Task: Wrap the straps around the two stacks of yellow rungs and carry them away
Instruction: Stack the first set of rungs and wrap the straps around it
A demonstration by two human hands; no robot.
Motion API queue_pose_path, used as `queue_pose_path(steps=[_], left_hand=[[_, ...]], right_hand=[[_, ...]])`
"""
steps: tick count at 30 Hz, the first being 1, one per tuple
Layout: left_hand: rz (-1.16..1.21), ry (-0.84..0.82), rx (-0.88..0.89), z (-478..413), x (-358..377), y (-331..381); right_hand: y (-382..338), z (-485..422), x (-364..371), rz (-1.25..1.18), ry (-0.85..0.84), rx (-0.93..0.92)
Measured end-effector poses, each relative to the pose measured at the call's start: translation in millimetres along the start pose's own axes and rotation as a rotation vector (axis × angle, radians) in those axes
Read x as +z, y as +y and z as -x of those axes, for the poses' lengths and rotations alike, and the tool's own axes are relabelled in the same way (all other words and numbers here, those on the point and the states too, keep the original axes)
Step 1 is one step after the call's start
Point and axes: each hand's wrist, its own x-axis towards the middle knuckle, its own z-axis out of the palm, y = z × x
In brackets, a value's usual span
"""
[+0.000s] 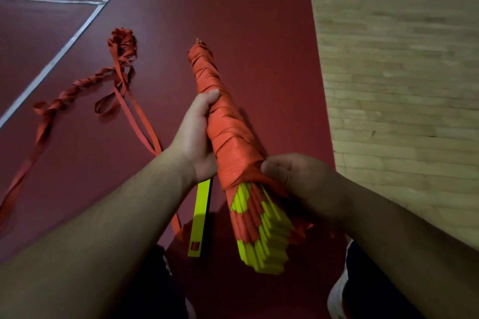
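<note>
A stack of yellow rungs point(269, 235) is held in front of me, wound nearly end to end in orange strap point(228, 132); only its near end shows bare yellow. My left hand point(194, 134) grips the wrapped middle of the stack. My right hand point(287, 176) pinches the strap where the winding ends, near the bare yellow end. A single yellow rung point(200, 217) hangs below my left hand. Loose orange strap point(77, 93) trails over the floor to the left, twisted and bunched at its far end point(121, 41).
The floor is dark red matting point(246, 8) with white lines point(64, 44) at the upper left. A pale wooden floor point(401, 72) runs along the right side. My shoes point(337, 295) and dark trousers show at the bottom.
</note>
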Motion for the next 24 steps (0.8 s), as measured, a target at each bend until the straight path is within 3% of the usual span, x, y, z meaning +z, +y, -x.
queue_pose_path(steps=[6, 10, 15, 17, 19, 22, 24], left_hand=[[-0.135, 0.015, 0.005, -4, -5, 2], [-0.06, 0.009, -0.018, -6, -6, -2], [0.164, -0.053, 0.051, -7, -6, -1], [0.005, -0.023, 0.081, -9, -8, 0], [-0.343, 0.143, 0.144, -13, -15, -1], [-0.865, 0.424, 0.37, -24, -32, -3], [-1.144, 0.443, 0.507, -30, -49, 0]], right_hand=[[-9, 0, 0, 0.195, 0.015, -0.02], [-9, 0, -5, 0.22, 0.025, 0.024], [-9, 6, 3, -0.317, -0.161, 0.136], [-9, 8, 2, -0.31, -0.123, 0.11], [-13, 9, -2, -0.293, -0.056, 0.1], [-19, 9, -9, -0.261, 0.014, 0.128], [-23, 11, -14, -0.325, 0.027, 0.166]])
